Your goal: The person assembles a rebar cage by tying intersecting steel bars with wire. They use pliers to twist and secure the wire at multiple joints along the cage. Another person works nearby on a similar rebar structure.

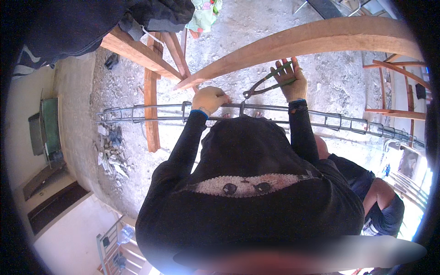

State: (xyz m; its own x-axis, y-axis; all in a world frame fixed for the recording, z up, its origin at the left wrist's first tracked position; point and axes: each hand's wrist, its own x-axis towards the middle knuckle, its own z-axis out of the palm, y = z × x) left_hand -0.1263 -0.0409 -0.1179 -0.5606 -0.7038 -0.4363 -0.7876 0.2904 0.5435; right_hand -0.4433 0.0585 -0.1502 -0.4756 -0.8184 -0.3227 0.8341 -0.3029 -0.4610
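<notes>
A long, narrow rebar cage (270, 108) of thin steel bars and stirrups runs across in front of me. My left hand (210, 100), in a pale glove with a blue cuff, is closed at its far bar, left of the middle. Green-handled tying pincers (264, 87) are in my right hand (294, 82), also gloved, with the palm side showing and fingers around the handles. The handles are spread apart. The pincers' jaws point down to the left, just above a stirrup (242, 108) on the cage; any wire there is too small to make out.
A thick timber beam (298, 43) arches just beyond my hands. A wooden trestle (151, 105) stands under the cage on the left. Rubble (110, 153) lies on the rough floor. Another person (362, 183) sits at my right. Dark clothing (91, 27) hangs at the upper left.
</notes>
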